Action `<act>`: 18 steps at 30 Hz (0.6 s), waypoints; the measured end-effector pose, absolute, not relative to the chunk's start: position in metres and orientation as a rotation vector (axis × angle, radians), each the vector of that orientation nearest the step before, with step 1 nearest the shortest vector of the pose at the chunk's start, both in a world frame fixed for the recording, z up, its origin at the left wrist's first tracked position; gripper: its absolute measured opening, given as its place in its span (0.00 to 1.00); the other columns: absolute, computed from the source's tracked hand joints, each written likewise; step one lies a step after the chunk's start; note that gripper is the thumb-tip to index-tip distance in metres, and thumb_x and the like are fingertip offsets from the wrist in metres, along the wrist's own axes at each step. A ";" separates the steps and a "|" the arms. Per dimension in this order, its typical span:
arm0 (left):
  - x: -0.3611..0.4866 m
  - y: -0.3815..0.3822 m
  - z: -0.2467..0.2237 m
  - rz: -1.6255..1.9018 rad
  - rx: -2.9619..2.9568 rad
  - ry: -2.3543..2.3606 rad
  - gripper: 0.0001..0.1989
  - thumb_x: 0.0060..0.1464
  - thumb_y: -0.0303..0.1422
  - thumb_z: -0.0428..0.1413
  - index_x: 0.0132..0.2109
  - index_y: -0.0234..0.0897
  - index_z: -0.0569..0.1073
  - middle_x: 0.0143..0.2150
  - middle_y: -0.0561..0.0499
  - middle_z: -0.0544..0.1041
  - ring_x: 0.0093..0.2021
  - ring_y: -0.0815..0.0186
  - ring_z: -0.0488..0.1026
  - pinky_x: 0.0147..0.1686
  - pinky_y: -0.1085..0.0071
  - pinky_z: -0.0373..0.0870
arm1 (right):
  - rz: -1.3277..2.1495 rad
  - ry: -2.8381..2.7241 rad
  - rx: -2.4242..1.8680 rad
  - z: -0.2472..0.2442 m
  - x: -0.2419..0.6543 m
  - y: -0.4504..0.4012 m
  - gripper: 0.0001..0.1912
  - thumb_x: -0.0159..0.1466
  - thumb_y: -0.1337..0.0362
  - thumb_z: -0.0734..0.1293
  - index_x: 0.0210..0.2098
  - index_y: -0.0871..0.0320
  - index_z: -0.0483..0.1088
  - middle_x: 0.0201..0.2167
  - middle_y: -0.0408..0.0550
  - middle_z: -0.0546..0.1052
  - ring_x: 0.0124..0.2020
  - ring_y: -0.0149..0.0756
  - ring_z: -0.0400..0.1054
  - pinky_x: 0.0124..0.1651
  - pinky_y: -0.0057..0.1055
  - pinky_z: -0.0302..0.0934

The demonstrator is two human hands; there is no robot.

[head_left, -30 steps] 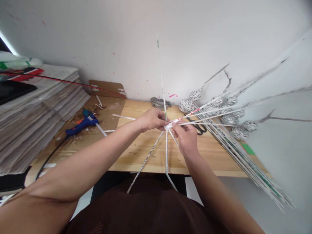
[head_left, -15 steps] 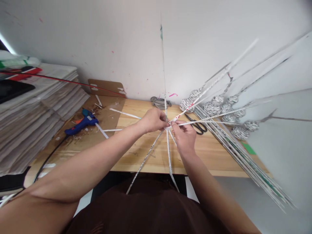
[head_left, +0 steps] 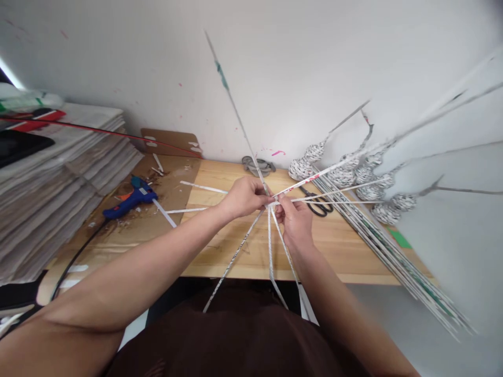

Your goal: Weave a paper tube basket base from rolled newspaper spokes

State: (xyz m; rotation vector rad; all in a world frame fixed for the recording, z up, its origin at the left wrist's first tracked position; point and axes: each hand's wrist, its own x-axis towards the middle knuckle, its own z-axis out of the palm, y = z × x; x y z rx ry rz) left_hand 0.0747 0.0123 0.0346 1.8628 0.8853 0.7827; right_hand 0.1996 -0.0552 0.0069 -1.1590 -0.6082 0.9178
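Steadying crossed paper rods where they meet, over the middle of the surface.
On the left, your glue gun lies on cardboard, which probably spares the surface from drips. Your left hand pinches the crossing, likely so it cannot slip while the long ends fan out freely. Your right hand pinches just beside it, presumably for close control; exactly which rods it grips cannot be told. Scissors lie just beyond, seemingly within easy reach. Woven gourds stand toward the wall, perhaps out of your way; rightmost, a slanting bundle overhangs the front edge, apparently being too long.
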 end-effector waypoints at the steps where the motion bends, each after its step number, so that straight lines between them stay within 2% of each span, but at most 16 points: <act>1: 0.075 0.012 0.034 0.793 1.869 0.884 0.07 0.49 0.33 0.61 0.33 0.32 0.80 0.24 0.49 0.79 0.25 0.68 0.76 0.27 0.75 0.71 | 0.938 -0.598 -1.153 0.006 0.200 -0.054 0.17 0.52 0.56 0.74 0.19 0.59 0.66 0.15 0.39 0.68 0.17 0.24 0.58 0.20 0.24 0.50; 9: 0.075 0.008 0.031 0.845 2.004 0.888 0.07 0.51 0.31 0.59 0.34 0.34 0.81 0.27 0.49 0.80 0.27 0.68 0.75 0.28 0.74 0.69 | 1.031 -0.546 -1.186 0.015 0.204 -0.054 0.16 0.51 0.53 0.74 0.22 0.59 0.69 0.15 0.39 0.68 0.17 0.24 0.59 0.18 0.22 0.50; 13: 0.074 0.011 0.029 0.846 2.025 0.937 0.08 0.51 0.31 0.58 0.35 0.34 0.80 0.28 0.49 0.80 0.28 0.67 0.75 0.29 0.74 0.68 | 0.958 -0.584 -1.184 0.013 0.207 -0.057 0.15 0.49 0.55 0.75 0.27 0.60 0.73 0.20 0.41 0.72 0.21 0.26 0.65 0.19 0.21 0.54; 18: 0.073 0.012 0.029 0.794 1.980 0.997 0.07 0.51 0.31 0.58 0.35 0.34 0.80 0.26 0.50 0.79 0.27 0.67 0.75 0.29 0.75 0.69 | 0.822 -0.656 -1.105 0.007 0.205 -0.063 0.14 0.49 0.59 0.75 0.32 0.57 0.72 0.29 0.43 0.76 0.29 0.31 0.71 0.23 0.24 0.61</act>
